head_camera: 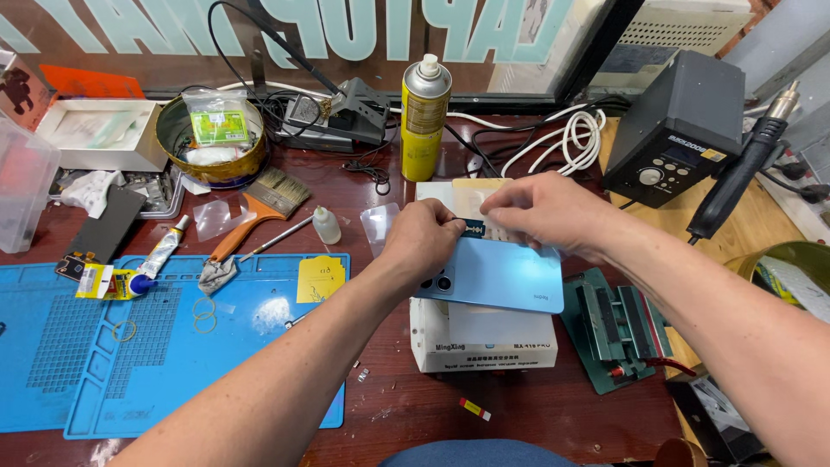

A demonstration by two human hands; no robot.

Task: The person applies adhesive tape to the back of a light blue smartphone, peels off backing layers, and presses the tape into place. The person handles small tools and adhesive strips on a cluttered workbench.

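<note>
In the head view, both hands meet over a light blue phone (497,277) that lies back-up on a white machine box (484,337) near the middle of the dark red table (536,415); the left hand (424,242) rests on the phone's camera end with its fingers curled down, pressing the body flat, while the right hand (540,212) comes in from the far side, thumb and forefinger pinched together on a small dark blade-like piece (474,227) at the phone's upper edge; whether the piece is already under the back cover I cannot tell, since the fingers hide the seam; by my reading the step in hand is the prying of the back cover, only just started at one edge, and the next move would call for a shallow, steady slide along the seam with the left hand holding the phone firm, since a deep or twisted push could crack the cover; around them lie a blue work mat (173,346) to the left, an orange-handled brush (259,212), a yellow spray can (424,121) standing behind the phone, a green clamp jig (614,329) just right of the box, and a black hot-air station (674,130) with its handle at the far right.
</note>
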